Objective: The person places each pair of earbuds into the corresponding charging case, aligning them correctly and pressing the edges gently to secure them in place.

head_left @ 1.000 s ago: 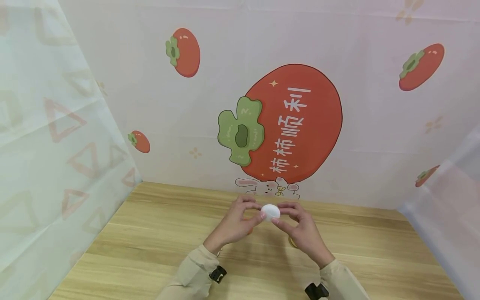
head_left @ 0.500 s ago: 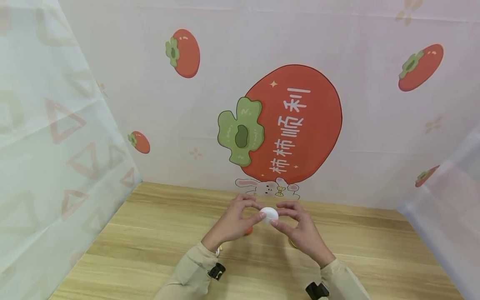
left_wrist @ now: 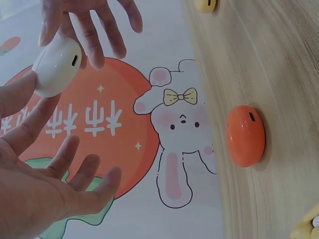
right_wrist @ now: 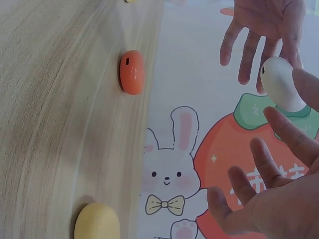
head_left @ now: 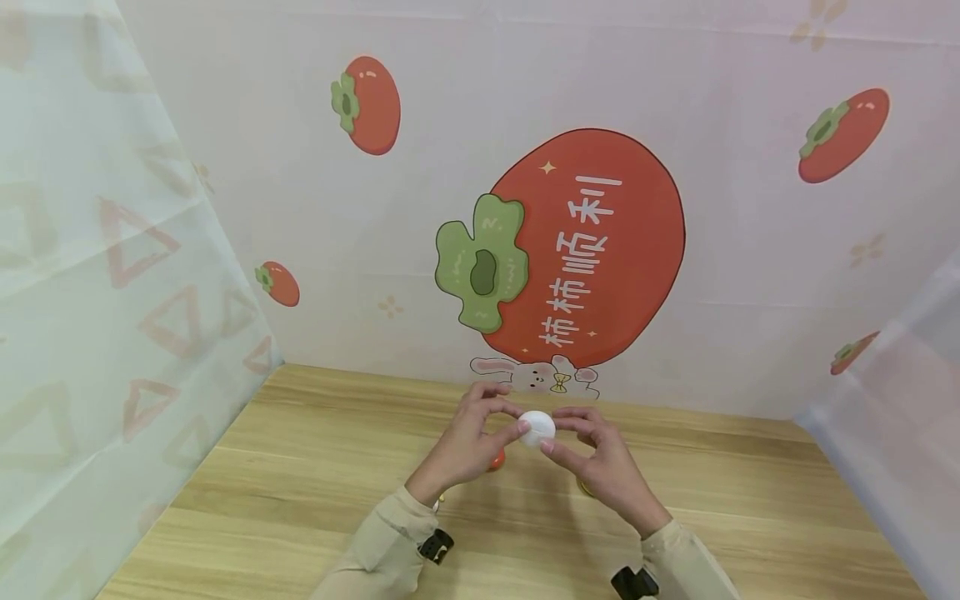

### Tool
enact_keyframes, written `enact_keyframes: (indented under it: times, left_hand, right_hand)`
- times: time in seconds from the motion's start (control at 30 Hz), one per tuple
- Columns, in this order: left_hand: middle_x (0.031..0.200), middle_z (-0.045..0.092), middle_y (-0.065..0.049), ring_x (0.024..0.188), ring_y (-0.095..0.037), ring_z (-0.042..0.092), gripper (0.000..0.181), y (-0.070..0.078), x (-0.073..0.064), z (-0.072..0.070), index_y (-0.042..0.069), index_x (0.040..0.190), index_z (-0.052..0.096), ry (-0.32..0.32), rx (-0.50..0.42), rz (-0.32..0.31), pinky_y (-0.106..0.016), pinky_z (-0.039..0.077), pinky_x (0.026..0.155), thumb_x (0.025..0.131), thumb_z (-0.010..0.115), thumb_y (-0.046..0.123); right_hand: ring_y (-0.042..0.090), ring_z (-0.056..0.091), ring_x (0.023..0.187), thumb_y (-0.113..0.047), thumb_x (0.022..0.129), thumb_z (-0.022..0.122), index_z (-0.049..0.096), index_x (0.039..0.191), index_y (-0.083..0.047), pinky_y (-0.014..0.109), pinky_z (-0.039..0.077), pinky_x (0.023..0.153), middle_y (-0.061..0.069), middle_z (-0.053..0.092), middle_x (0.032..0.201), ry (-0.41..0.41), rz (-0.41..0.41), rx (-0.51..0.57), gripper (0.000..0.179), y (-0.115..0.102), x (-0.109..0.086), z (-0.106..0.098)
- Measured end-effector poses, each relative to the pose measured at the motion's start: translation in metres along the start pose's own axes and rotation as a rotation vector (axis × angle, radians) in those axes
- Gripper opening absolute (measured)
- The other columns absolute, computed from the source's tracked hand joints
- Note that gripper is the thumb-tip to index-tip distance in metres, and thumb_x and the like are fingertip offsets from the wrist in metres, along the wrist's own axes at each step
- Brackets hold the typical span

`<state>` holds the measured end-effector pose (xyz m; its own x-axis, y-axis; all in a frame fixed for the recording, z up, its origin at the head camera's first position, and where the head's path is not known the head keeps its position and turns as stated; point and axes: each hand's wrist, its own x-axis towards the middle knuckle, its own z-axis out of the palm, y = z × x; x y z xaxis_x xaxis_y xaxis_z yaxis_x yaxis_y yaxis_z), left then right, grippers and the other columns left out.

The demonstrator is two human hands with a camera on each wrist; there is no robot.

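Observation:
A glossy white earphone charging case, rounded with a dark port slot, is held up above the table between both hands. My left hand pinches it from the left between thumb and index finger, its other fingers spread in the left wrist view. From the right, my right hand holds the case with its thumb and forefinger; its remaining fingers are spread in the right wrist view. A thin seam line crosses the case, and its lid looks closed. The fingers hide parts of its sides.
An orange case with a similar slot lies on the wooden table. A yellow case lies to the right. A small yellow-and-white thing is partly cut off near the left wrist. A printed cloth wall stands behind.
The white case has turned a little between the fingers and shifted slightly left. Both hands keep their grip and have barely moved.

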<state>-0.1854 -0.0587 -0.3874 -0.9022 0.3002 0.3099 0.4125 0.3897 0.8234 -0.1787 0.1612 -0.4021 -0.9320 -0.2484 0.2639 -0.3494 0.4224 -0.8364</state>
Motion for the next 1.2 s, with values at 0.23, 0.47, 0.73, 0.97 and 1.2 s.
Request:
enact_keyframes:
  times: [0.23, 0.47, 0.73, 0.97, 1.2]
  left_hand:
    - [0.140, 0.047, -0.012, 0.133, -0.034, 0.041, 0.021, 0.0022, -0.0014, 0.0013, 0.006, 0.106, 0.076, 0.001, -0.031, 0.013, -0.061, 0.042, 0.100, 0.098, 0.070, 0.025]
    - [0.143, 0.047, -0.013, 0.136, -0.036, 0.040, 0.024, 0.0034, -0.0029, 0.0012, 0.007, 0.110, 0.075, -0.027, -0.019, -0.010, -0.063, 0.039, 0.103, 0.098, 0.069, 0.028]
    - [0.145, 0.045, -0.014, 0.137, -0.036, 0.039, 0.030, 0.0065, -0.0037, -0.0034, 0.011, 0.119, 0.072, -0.069, -0.001, 0.001, -0.065, 0.036, 0.106, 0.097, 0.070, 0.031]
    - [0.142, 0.047, -0.011, 0.135, -0.035, 0.041, 0.023, 0.0072, -0.0006, -0.0041, 0.014, 0.111, 0.074, -0.073, 0.011, 0.030, -0.064, 0.038, 0.104, 0.096, 0.071, 0.031]
    - [0.140, 0.047, -0.010, 0.136, -0.035, 0.040, 0.016, 0.0080, -0.0004, -0.0052, 0.015, 0.105, 0.073, -0.084, 0.010, 0.046, -0.062, 0.038, 0.105, 0.097, 0.071, 0.029]
  right_hand:
    - [0.032, 0.053, 0.125, -0.025, 0.090, 0.080, 0.077, 0.113, -0.011, 0.063, 0.042, 0.103, 0.006, 0.062, 0.127, 0.000, 0.018, 0.028, 0.027, 0.0000, 0.0002, 0.0018]
    - [0.031, 0.053, 0.124, -0.017, 0.090, 0.079, 0.078, 0.108, -0.009, 0.061, 0.042, 0.104, 0.009, 0.061, 0.127, 0.026, 0.015, 0.065, 0.020, -0.0019, -0.0014, 0.0037]
    - [0.034, 0.053, 0.124, -0.015, 0.088, 0.081, 0.078, 0.105, -0.007, 0.066, 0.041, 0.103, 0.013, 0.060, 0.127, 0.048, -0.068, 0.060, 0.018, -0.0032, -0.0028, 0.0040]
    - [0.036, 0.052, 0.126, -0.017, 0.087, 0.082, 0.078, 0.106, -0.010, 0.067, 0.041, 0.101, 0.011, 0.059, 0.129, 0.037, -0.082, 0.033, 0.020, -0.0029, -0.0019, 0.0036]
    - [0.037, 0.052, 0.127, -0.019, 0.087, 0.082, 0.079, 0.107, -0.010, 0.067, 0.041, 0.101, 0.012, 0.059, 0.130, 0.038, -0.051, 0.032, 0.023, -0.0029, -0.0014, 0.0036]
